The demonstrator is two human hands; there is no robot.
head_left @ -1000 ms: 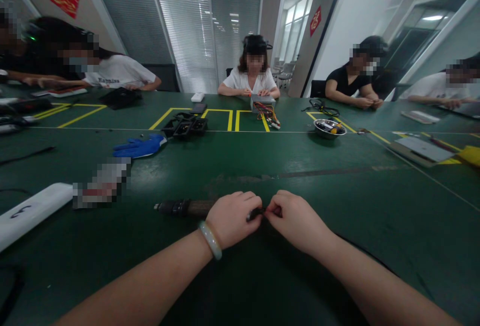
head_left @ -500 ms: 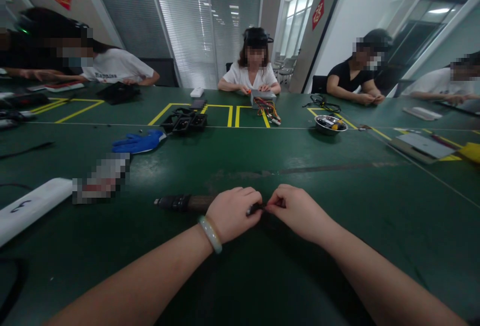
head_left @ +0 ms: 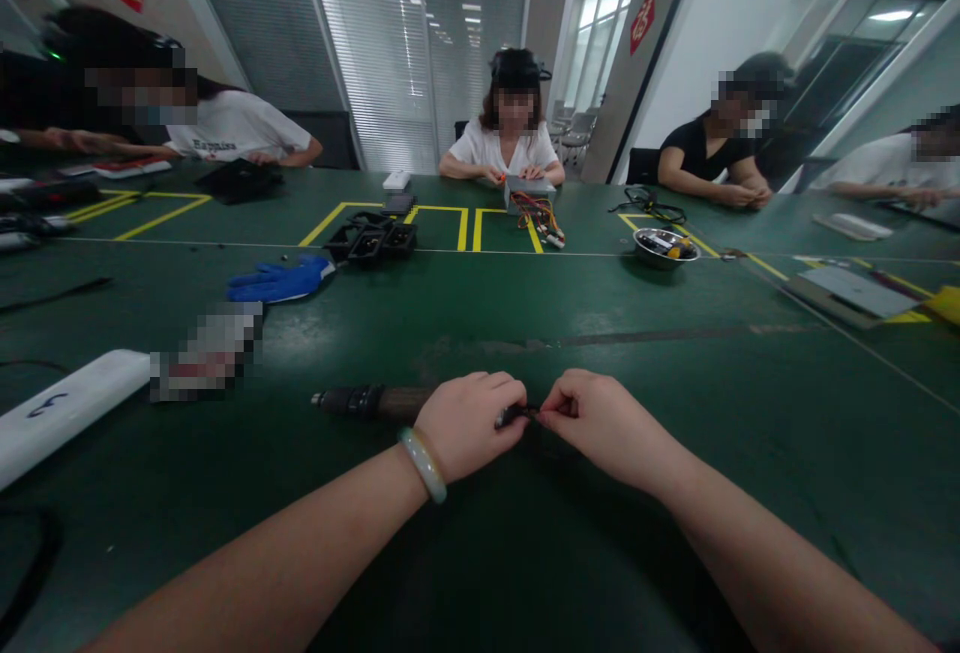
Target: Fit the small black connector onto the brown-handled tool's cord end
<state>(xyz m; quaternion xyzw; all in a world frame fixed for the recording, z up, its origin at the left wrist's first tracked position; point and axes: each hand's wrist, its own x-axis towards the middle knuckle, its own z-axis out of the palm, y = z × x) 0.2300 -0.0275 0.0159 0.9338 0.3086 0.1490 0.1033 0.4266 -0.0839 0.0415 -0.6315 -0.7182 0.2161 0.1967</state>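
An electric drill, dark with a dusty brown body, lies on the green table with its metal tip pointing left. My left hand, with a pale bangle at its wrist, is closed over the drill's right end and hides it. Between its thumb and forefinger shows a small dark piece; whether it belongs to the drill I cannot tell. Just right of it, my right hand is closed in a pinch, fingertips nearly touching the dark piece. What sits in that pinch is too small to make out.
On the left lie a long white case, a blurred-out flat object and a blue glove. Farther off are black plastic parts, a grey box with wires and a metal bowl. Several people sit around the table.
The view has shifted slightly. Both hands stay almost in place, the right fingertips moving very slightly at the dark piece.
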